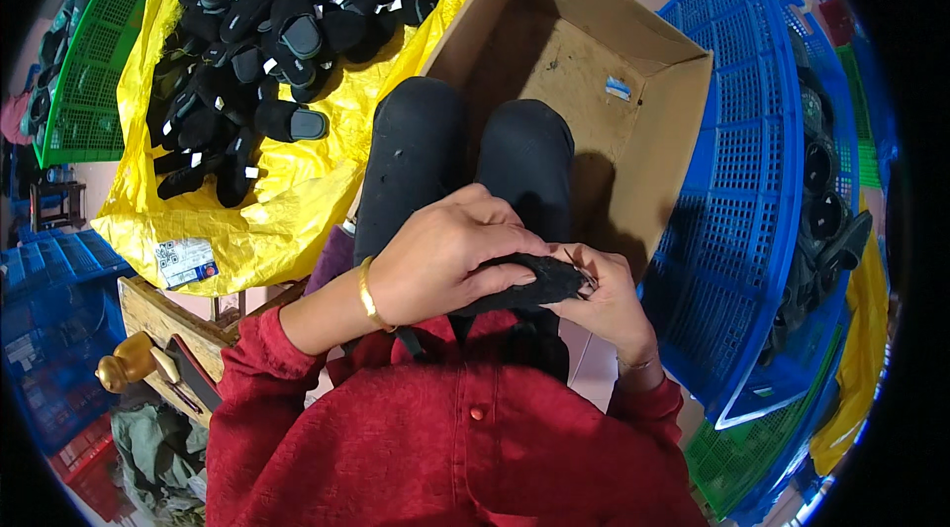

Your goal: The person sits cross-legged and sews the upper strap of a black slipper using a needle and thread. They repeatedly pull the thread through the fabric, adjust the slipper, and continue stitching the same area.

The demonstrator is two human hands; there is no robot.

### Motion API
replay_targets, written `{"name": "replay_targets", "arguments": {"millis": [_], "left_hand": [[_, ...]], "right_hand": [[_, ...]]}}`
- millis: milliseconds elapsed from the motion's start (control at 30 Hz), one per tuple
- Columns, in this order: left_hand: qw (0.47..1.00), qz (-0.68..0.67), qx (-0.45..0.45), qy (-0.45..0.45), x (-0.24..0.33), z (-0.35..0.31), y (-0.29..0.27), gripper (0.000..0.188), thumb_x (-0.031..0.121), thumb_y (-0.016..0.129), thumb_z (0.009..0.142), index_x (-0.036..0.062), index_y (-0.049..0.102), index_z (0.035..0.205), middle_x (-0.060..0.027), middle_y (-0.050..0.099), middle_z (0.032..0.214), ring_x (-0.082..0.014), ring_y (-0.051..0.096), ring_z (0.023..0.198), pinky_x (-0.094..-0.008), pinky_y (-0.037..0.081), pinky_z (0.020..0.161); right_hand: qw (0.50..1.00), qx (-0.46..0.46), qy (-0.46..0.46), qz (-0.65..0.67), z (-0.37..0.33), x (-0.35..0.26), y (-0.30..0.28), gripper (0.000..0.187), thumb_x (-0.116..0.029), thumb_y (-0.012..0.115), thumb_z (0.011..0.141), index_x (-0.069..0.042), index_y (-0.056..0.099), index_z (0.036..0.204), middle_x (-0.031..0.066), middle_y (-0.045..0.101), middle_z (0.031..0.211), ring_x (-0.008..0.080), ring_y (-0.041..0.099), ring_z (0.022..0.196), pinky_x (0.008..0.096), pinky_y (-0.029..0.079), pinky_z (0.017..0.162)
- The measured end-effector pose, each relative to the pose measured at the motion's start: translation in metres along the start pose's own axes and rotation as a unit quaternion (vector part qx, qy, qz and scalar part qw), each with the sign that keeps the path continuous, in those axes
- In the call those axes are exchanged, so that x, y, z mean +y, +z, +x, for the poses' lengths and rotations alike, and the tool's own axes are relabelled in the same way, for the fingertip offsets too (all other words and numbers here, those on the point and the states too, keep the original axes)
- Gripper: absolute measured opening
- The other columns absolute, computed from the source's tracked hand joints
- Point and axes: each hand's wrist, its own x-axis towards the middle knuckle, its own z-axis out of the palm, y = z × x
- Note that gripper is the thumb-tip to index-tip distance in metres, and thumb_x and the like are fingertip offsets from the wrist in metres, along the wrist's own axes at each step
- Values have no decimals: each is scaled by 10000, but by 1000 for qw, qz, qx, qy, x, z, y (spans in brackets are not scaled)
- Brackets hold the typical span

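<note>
Above my lap, my left hand [450,255] is closed on a black fuzzy fabric shoe [546,282], thumb on its near side and fingers over the top. My right hand [609,294] closes around the right end of that shoe. Something thin and shiny shows between its fingertips, too small to make out. Part of the shoe is hidden under my left hand. Ahead to the left, a heap of similar black shoes [287,22] with grey soles and small white labels lies on a yellow woven sack [297,220].
An open cardboard box [683,101] stands beyond my knees, a small blue-and-white scrap [617,89] inside. Blue plastic crates [737,181] line the right, with dark shoes [821,171] behind. A green crate [94,62] stands far left, a wooden stool [163,314] nearer.
</note>
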Motion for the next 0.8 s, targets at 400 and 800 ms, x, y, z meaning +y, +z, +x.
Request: {"name": "replay_targets", "arguments": {"millis": [400,800], "left_hand": [[996,-47,26,-71,-18,7,34,62,74,614,843,20,588,860,-117,583,828,-258,596,746,-325,478,690],[988,-99,-115,-42,-22,22,33,123,108,676,810,38,655,908,-92,628,822,-252,610,801,-329,490,726]], "right_hand": [[998,38,25,35,-18,22,9,412,24,737,731,27,587,1115,53,657,977,68,599,886,226,496,791],[998,43,42,24,-20,45,8,400,-34,762,710,-17,603,1076,51,664,888,63,601,792,241,503,712]]}}
